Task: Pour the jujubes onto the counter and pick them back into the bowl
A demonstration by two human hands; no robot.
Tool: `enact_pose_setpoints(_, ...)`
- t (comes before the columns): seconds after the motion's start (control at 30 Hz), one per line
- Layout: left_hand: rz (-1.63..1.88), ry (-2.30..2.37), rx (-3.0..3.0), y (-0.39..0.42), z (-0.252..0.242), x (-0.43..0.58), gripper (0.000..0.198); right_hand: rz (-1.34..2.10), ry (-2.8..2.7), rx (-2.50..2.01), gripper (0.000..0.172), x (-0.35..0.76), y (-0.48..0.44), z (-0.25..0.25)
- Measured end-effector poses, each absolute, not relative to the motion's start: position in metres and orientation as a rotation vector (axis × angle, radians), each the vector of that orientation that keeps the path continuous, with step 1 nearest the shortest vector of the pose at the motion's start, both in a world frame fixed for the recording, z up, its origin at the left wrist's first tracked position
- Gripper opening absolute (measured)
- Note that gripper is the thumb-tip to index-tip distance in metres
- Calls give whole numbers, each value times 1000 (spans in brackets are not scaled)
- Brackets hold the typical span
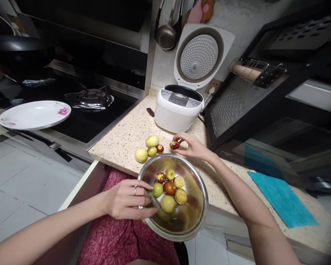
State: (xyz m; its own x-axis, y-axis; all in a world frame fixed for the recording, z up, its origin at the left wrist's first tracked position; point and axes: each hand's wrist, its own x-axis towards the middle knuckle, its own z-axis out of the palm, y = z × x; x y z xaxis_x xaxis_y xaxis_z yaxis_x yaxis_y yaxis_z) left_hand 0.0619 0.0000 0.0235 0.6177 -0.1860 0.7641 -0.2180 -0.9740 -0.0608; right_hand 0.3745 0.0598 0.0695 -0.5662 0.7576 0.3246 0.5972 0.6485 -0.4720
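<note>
My left hand [128, 200] grips the near rim of a steel bowl [194, 224], fingers curled over the edge, and holds it tilted at the counter's front edge. Several small green, yellow and reddish jujube fruits [168, 187] lie inside the bowl. My right hand [191, 146] reaches over the speckled counter [127, 136] and pinches one reddish fruit [174, 145] just above its surface. Several more fruits [150, 148] rest on the counter just left of that hand, beyond the bowl.
An open white rice cooker [179, 108] stands behind the fruits. A black gas hob [91, 106] with a white flowered plate [34, 115] lies to the left. A dark appliance [264, 99] and a teal cloth [281, 198] occupy the right.
</note>
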Motion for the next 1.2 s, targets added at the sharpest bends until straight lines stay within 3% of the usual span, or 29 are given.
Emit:
enact_pose_setpoints(0.33,1295,-348,2796,5,16,61,18,638,-2604,-777,20,336,0,126)
enact_pose_setpoints(1.2,1345,-324,2785,8,19,54,16,849,-2737,-753,23,297,-26,82)
